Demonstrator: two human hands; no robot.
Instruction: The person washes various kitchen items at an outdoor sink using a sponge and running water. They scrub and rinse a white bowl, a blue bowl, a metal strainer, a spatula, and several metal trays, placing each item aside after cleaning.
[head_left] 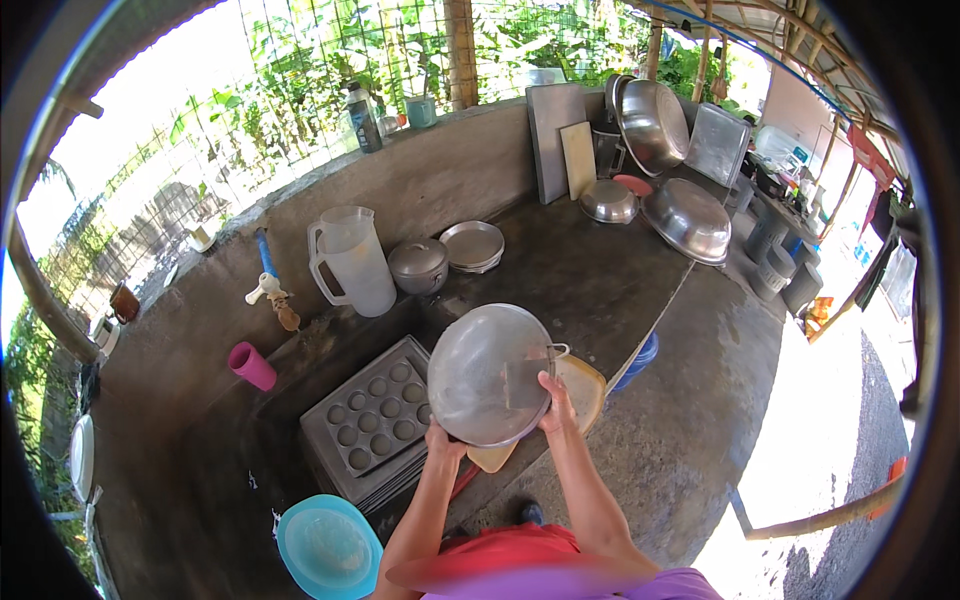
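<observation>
Between my two hands is a large round, dull-silver metal pot [485, 375] with a small loop handle at its right side. My left hand [446, 440] grips its lower left edge, and my right hand [557, 404] closes on the right edge below the handle. I cannot tell whether its outside or its inside faces me. Just left of the pot, a muffin tin [372, 425] with round cups lies on a stack of grey trays. Partly hidden behind the pot and my right hand is a tan board [582, 385].
A light-blue basin [328, 545] sits at the lower left, a pink cup [252, 367] beyond it. Under the wall are a tap [270, 290], a clear pitcher [355, 262], a lidded pot [418, 265] and stacked plates [472, 245]. Metal basins [688, 220] stand at the counter's far right.
</observation>
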